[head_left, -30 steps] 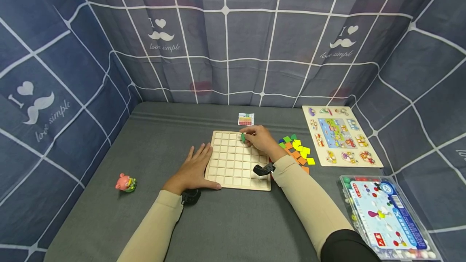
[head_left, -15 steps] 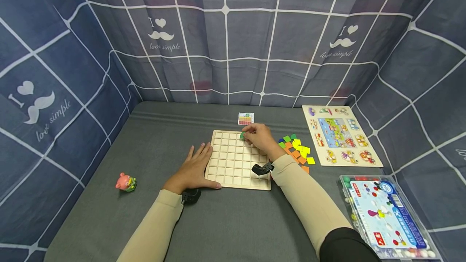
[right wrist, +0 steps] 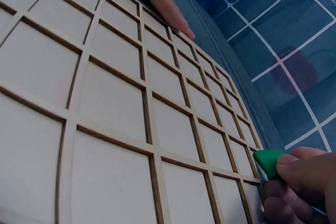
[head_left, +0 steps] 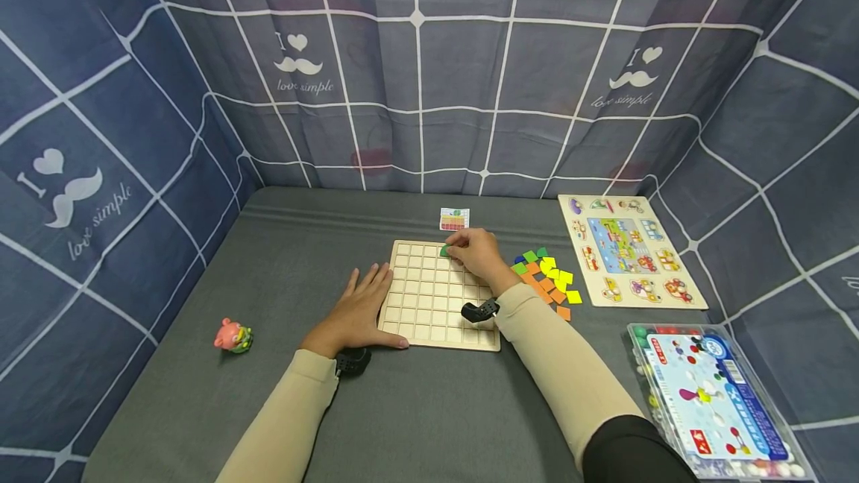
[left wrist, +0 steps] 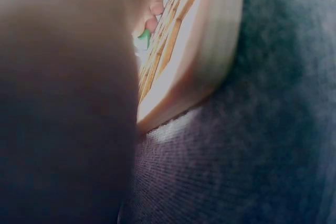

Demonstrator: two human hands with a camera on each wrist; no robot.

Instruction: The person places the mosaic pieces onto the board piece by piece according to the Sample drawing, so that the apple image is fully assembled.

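Observation:
A pale wooden board (head_left: 421, 297) with a grid of square recesses lies mid-table. At its far edge my right hand (head_left: 475, 253) pinches a green tile (right wrist: 268, 162) between thumb and fingers. The tile is tilted over the far row; whether it touches the board is unclear. My left hand (head_left: 356, 317) rests at the board's left side, fingers spread and straight, the thumb along the near left corner. In the left wrist view the hand blocks much of the scene, and the board's edge (left wrist: 210, 51) shows beside it.
Several loose green, yellow, orange and blue tiles (head_left: 546, 278) lie right of the board. A small printed card (head_left: 454, 219) is beyond it. Farther right are a picture puzzle board (head_left: 631, 252) and a clear lidded box (head_left: 721, 401). A pink figurine (head_left: 233, 335) stands at left.
My right hand has shifted slightly left with the green tile, which now shows lower and smaller at the board's far edge. The left hand stays in place.

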